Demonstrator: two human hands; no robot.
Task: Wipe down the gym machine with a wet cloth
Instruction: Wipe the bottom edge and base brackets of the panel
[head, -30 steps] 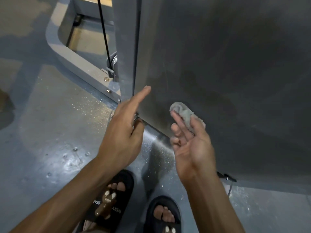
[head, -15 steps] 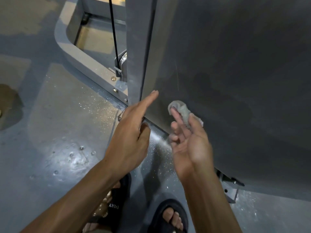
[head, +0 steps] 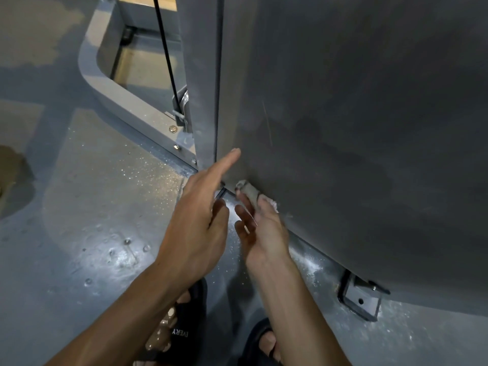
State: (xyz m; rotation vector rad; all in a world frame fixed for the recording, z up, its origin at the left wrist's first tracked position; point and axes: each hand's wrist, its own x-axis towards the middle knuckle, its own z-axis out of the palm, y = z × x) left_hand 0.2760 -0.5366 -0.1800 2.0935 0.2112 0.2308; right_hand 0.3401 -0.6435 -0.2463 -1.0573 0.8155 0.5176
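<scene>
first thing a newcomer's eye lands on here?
The big dark grey machine panel filling the right side, with the right hand pressing a small grey cloth against its lower edge. Next, the left hand, fingers straight, reaching toward the panel's corner.

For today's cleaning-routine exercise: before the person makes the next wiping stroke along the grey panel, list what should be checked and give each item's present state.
1. Cloth in the right hand: ok, held by the fingers.
2. Cloth against the panel: ok, at its lower edge near the corner.
3. Cloth wet enough: cannot tell.
4. Left hand out of the cloth's path: not ok, its fingers stretch to the same corner.
5. Bracket ahead along the lower edge: ok, in plain view.
6. Feet on a dry floor: cannot tell, it shines.
</scene>
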